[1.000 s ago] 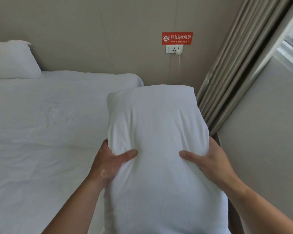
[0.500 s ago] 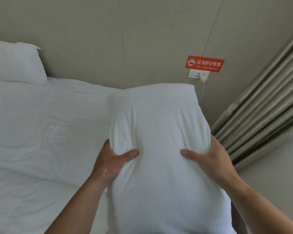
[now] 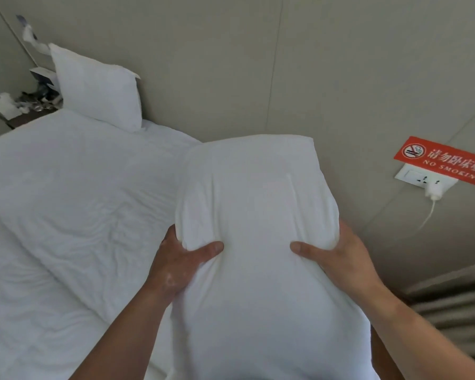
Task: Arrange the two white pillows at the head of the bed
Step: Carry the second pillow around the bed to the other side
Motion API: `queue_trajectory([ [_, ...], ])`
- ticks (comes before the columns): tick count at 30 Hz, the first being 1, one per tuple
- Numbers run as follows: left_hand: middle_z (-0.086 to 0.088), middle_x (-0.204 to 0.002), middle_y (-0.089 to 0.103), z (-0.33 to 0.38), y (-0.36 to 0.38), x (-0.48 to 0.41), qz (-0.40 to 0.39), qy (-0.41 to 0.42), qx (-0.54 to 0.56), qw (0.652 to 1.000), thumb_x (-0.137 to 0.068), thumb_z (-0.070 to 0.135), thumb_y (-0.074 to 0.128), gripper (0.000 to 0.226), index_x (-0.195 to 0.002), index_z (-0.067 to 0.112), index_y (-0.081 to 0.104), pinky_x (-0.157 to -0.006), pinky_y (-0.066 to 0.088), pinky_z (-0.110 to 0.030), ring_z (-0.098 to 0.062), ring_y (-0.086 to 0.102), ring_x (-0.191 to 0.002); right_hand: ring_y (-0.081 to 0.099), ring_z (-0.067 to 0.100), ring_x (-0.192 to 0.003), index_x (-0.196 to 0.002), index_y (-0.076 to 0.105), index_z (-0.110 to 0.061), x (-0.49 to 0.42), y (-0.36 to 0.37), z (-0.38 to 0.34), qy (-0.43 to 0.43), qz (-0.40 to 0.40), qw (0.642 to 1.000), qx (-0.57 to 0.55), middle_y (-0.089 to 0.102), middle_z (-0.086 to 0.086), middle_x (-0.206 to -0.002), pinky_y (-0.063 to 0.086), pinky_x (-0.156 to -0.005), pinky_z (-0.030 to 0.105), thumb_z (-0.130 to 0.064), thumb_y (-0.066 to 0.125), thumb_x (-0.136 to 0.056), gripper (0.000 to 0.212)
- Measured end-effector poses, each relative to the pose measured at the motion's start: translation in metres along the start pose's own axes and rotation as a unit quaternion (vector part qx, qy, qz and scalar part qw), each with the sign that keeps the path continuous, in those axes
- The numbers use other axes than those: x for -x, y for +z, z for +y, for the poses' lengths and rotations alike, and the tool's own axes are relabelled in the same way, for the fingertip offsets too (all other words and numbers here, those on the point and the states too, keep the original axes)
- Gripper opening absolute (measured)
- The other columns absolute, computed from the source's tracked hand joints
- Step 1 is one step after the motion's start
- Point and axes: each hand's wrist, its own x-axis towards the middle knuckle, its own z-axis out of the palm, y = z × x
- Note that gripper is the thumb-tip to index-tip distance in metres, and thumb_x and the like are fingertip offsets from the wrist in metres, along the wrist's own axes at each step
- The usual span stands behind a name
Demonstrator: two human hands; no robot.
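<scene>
I hold a white pillow (image 3: 258, 229) upright in front of me, over the near right part of the bed (image 3: 74, 193). My left hand (image 3: 181, 259) grips its left side and my right hand (image 3: 337, 256) grips its right side, thumbs pressed into the front. A second white pillow (image 3: 96, 89) leans against the wall at the head of the bed, at the far left. The held pillow hides the bed's right corner.
A dark bedside table (image 3: 25, 108) with tissues and clutter stands left of the far pillow. On the beige wall at right are a red no-smoking sign (image 3: 444, 160) and a socket (image 3: 425, 179) with a white charger and cable. Curtain folds (image 3: 455, 316) hang at lower right.
The view has swung left: the sign and curtain slid to the right edge, the far pillow and bedside table came into view. Both hands keep the same grip on the pillow.
</scene>
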Motion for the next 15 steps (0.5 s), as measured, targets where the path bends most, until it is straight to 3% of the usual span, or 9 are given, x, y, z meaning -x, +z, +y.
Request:
queue_trajectory([
  [6, 0.009, -0.123, 0.071, 0.034, 0.024, -0.045, 0.094, -0.028, 0.015, 0.995, -0.040, 0.062, 0.090, 0.110, -0.139, 0.028, 0.056, -0.100, 0.054, -0.044, -0.020, 0.068, -0.113, 0.066, 0.015, -0.113, -0.135, 0.058, -0.034, -0.121, -0.001, -0.030, -0.045, -0.086, 0.995, 0.027, 0.070, -0.017, -0.117, 0.053, -0.097, 0.041, -0.055, 0.095, -0.054, 0.092],
  [12, 0.014, -0.120, 0.072, 0.045, 0.019, -0.089, 0.164, -0.047, 0.044, 0.984, -0.043, 0.061, 0.091, 0.101, -0.133, 0.031, 0.056, -0.096, 0.054, -0.040, -0.012, 0.070, -0.108, 0.067, 0.011, -0.113, -0.135, 0.058, -0.037, -0.208, 0.035, -0.065, -0.092, -0.155, 0.983, 0.031, 0.071, -0.020, -0.118, 0.053, -0.100, 0.041, -0.065, 0.093, -0.045, 0.101],
  [15, 0.012, -0.121, 0.074, 0.039, 0.014, -0.116, 0.190, -0.066, 0.065, 0.977, -0.044, 0.062, 0.093, 0.101, -0.134, 0.033, 0.056, -0.101, 0.055, -0.045, -0.015, 0.071, -0.110, 0.067, 0.008, -0.113, -0.134, 0.059, -0.040, -0.247, 0.061, -0.082, -0.109, -0.190, 0.975, 0.046, 0.071, -0.021, -0.118, 0.053, -0.102, 0.041, -0.065, 0.094, -0.042, 0.101],
])
